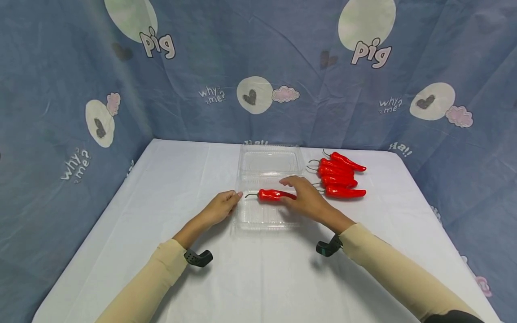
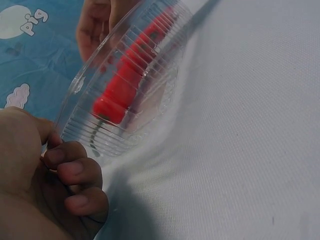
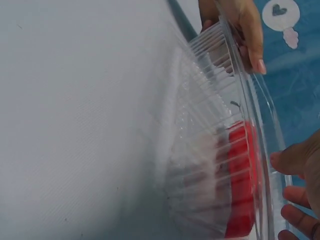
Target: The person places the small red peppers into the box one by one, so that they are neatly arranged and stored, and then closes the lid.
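A clear plastic clamshell container (image 1: 258, 220) lies on the table with its lid (image 1: 270, 160) folded back, away from me. Inside its base is one red chili pepper (image 1: 271, 195), lying crosswise with the stem to the left. My left hand (image 1: 221, 207) pinches the container's left rim between thumb and fingers, as the left wrist view also shows. Over the right end of that pepper is my right hand (image 1: 304, 197), its thumb and fingers spread apart. In the right wrist view the fingers (image 3: 297, 195) are loose at the rim, with the red pepper behind the clear wall.
To the right of the container several red chili peppers (image 1: 342, 193) lie in a stacked row, stems pointing left. A white cloth (image 1: 169, 179) covers the table. Blue printed fabric (image 1: 210, 58) hangs behind it and at both sides.
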{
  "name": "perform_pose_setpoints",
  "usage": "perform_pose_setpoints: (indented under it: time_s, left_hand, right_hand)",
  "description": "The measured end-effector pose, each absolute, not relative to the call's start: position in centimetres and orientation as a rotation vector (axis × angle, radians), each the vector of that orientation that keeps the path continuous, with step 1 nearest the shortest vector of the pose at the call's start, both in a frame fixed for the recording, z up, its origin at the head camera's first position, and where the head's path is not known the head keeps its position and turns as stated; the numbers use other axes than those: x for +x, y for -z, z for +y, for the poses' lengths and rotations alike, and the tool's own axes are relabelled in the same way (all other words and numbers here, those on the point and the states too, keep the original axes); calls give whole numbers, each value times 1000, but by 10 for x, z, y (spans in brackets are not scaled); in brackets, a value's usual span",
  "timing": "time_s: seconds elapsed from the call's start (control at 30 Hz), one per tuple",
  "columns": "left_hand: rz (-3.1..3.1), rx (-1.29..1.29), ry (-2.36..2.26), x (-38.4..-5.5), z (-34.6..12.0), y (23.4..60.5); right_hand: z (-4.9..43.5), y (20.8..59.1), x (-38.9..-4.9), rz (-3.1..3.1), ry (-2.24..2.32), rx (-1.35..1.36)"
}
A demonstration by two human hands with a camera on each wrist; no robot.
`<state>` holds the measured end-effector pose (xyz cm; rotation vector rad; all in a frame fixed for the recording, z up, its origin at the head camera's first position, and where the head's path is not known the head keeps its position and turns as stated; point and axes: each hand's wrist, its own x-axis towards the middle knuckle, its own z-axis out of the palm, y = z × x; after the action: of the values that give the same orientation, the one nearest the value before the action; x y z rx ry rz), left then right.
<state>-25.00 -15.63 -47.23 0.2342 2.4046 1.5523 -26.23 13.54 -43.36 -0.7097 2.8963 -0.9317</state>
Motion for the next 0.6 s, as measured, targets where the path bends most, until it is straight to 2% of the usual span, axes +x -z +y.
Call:
perform_pose_setpoints:
  time_s: [0.6]
  left_hand:
    - [2381,234,-1569,-250,-156,472]
  right_hand:
    - [169,420,-256,2934,1039,-672]
